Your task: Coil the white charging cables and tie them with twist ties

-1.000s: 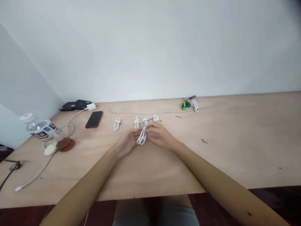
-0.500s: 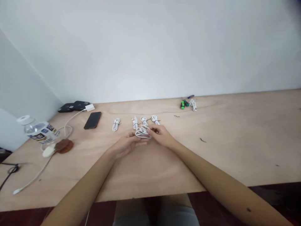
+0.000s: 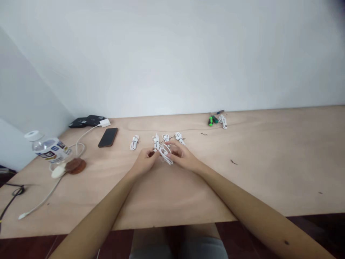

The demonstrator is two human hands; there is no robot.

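Note:
A white cable [image 3: 166, 158], loosely coiled, is held between my two hands just above the table. My left hand [image 3: 146, 160] is closed, thumb and fingertips pinching the cable at its left side, where a small white end shows. My right hand [image 3: 182, 155] grips the coil from the right, thumb in front and index finger over the top. Just beyond lie several white cable bundles with dark ties: one bundle [image 3: 156, 141] right behind the coil, another [image 3: 166, 138] partly hidden by my right fingers, a third [image 3: 180, 138], and one [image 3: 134, 142] farther left.
Left stand a phone [image 3: 107, 137], black boxes [image 3: 86, 121], a white charger [image 3: 105, 123], a plastic bottle [image 3: 54, 150] and a brown round object [image 3: 77, 166]. Back right are a green-and-black screwdriver [image 3: 210, 121] and a white cable bundle [image 3: 222, 121]. Dark twist ties [image 3: 233, 162] lie right.
The coil has turned from lying flat to a more upright, slanted position. My left hand has gone from open beneath it to pinching its left side. My right fingers have spread over its top.

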